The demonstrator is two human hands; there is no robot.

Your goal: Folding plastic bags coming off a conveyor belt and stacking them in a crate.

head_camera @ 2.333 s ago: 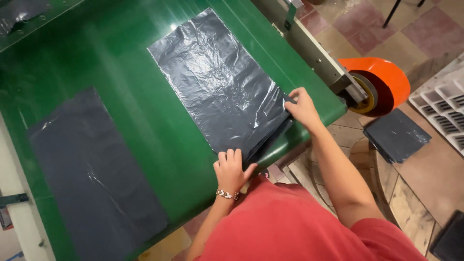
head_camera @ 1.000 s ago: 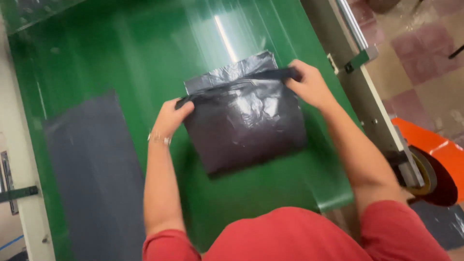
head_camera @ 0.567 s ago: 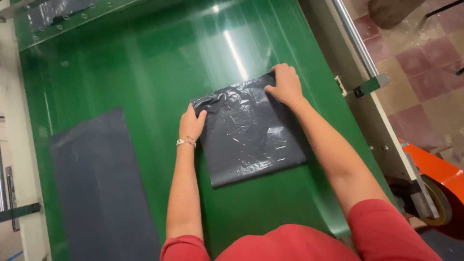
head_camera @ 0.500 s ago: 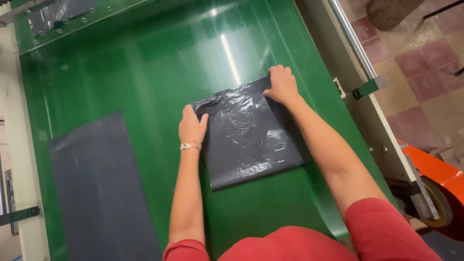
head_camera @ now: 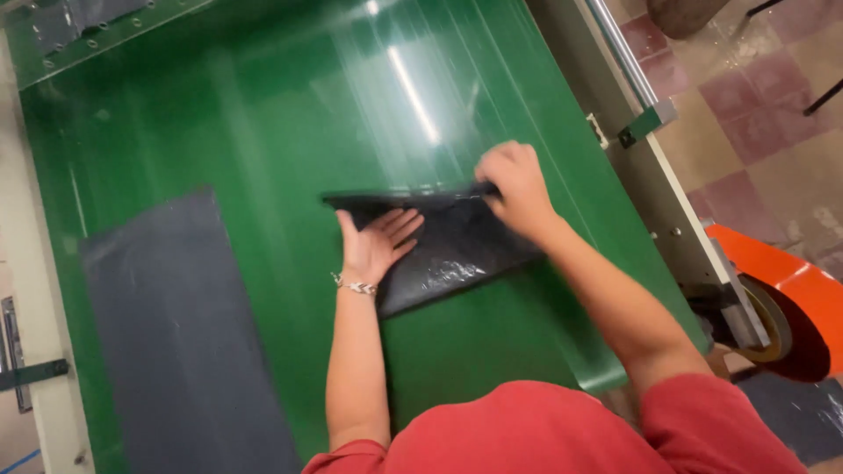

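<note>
A black plastic bag (head_camera: 457, 250), folded over, lies on the green conveyor belt (head_camera: 263, 114). My left hand (head_camera: 376, 241) rests flat on the bag's left part with its fingers spread. My right hand (head_camera: 516, 186) pinches the bag's upper right edge and lifts it off the belt. A bracelet sits on my left wrist.
A second flat dark bag (head_camera: 184, 333) lies on the belt to the left. The machine's grey metal side rail (head_camera: 650, 167) runs along the right. An orange roll (head_camera: 790, 307) stands by the belt's end, above a tiled floor (head_camera: 764, 96).
The bag was folded in half and pressed flat with both hands. Now my right hand has raised its upper edge, and my left hand has slid onto the bag's middle.
</note>
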